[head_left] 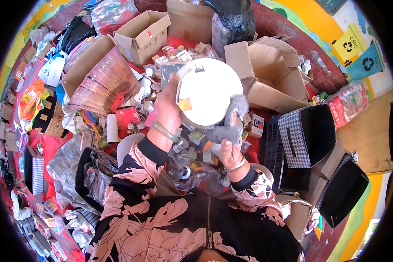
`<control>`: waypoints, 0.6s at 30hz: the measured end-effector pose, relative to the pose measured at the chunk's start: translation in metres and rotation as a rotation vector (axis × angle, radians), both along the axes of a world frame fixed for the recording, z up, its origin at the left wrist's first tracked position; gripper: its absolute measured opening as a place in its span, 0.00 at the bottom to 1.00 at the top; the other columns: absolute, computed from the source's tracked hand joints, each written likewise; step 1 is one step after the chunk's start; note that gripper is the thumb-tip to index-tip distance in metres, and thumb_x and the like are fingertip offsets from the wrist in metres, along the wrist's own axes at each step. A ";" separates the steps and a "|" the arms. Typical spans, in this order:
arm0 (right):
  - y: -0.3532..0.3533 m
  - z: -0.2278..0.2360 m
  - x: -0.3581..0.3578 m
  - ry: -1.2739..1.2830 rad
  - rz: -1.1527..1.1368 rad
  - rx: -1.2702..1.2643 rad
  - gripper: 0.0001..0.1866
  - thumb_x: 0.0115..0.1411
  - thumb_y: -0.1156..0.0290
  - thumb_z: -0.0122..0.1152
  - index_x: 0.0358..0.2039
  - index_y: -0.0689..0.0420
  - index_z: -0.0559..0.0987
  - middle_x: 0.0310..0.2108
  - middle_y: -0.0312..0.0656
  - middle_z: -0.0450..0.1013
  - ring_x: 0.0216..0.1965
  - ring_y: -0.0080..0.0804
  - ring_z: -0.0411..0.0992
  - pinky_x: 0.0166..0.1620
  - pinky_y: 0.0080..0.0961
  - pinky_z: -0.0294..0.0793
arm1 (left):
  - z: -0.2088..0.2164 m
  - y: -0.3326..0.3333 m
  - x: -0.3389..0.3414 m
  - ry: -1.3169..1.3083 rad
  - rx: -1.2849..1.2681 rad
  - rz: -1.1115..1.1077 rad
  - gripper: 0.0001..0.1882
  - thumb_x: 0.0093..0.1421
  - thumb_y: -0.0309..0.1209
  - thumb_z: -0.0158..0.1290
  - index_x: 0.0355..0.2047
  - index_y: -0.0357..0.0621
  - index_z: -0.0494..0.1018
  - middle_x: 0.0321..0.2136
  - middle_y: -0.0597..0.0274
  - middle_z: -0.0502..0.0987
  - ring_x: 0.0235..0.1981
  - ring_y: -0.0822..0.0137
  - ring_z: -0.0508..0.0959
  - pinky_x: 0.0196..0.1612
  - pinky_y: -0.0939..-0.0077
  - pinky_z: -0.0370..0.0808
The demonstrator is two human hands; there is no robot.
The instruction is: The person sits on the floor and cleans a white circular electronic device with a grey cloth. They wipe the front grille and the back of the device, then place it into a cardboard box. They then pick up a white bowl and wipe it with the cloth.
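My left hand [168, 107] grips the left edge of a round white tub-like object [210, 87]. It has a small orange square sticker and a small metal-looking piece at its upper rim. My left thumb and fingers partly disappear behind it. In my right hand [231, 156], lower and to the right, is a grey fluffy thing [236, 113], pinched at its lower end. This fluffy thing curves up along the right edge of the white object and seems to touch it; its kind is unclear. Below both hands lies a heap of small clear plastic pieces and boxes [196, 153].
Open cardboard boxes stand behind, one at the far left [142, 37] and a larger one at the right [270, 74]. A pink basket-like bin [105, 81] leans at left. Houndstooth fabric bins [308, 135] and a dark crate [275, 148] sit at right. Black plastic bags [233, 19] rise at the back.
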State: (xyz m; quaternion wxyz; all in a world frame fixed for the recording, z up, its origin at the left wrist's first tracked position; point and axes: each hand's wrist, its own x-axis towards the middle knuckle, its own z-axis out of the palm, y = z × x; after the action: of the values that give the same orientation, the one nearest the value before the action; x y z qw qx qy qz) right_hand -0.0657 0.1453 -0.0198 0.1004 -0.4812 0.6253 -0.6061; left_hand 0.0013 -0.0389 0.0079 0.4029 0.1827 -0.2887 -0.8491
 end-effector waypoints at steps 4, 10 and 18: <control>-0.007 0.017 -0.009 0.028 -0.043 -0.102 0.39 0.60 0.43 0.38 0.58 0.66 0.57 0.58 0.52 0.55 0.60 0.42 0.53 0.60 0.31 0.49 | 0.002 0.008 0.002 -0.301 -0.311 0.029 0.24 0.64 0.44 0.41 0.32 0.32 0.74 0.25 0.64 0.76 0.24 0.74 0.73 0.29 0.82 0.70; -0.006 0.045 -0.027 -0.280 0.018 -0.080 0.33 0.62 0.50 0.41 0.59 0.61 0.56 0.57 0.46 0.58 0.57 0.34 0.57 0.59 0.27 0.54 | 0.002 0.024 0.004 -0.453 -1.076 0.324 0.20 0.61 0.39 0.48 0.18 0.36 0.71 0.10 0.55 0.66 0.11 0.65 0.66 0.17 0.72 0.63; -0.002 0.043 -0.035 -0.168 0.035 -0.035 0.26 0.64 0.61 0.43 0.59 0.60 0.57 0.57 0.44 0.59 0.59 0.32 0.56 0.60 0.25 0.50 | 0.000 0.022 0.005 -0.429 -1.251 0.390 0.18 0.59 0.36 0.50 0.16 0.38 0.70 0.11 0.52 0.69 0.13 0.55 0.69 0.17 0.69 0.64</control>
State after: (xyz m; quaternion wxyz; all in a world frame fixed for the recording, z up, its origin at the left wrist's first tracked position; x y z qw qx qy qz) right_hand -0.1006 0.1428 0.0232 0.1547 -0.4414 0.5955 -0.6531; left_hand 0.0065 -0.0172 0.0078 0.5119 0.1282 -0.7597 -0.3800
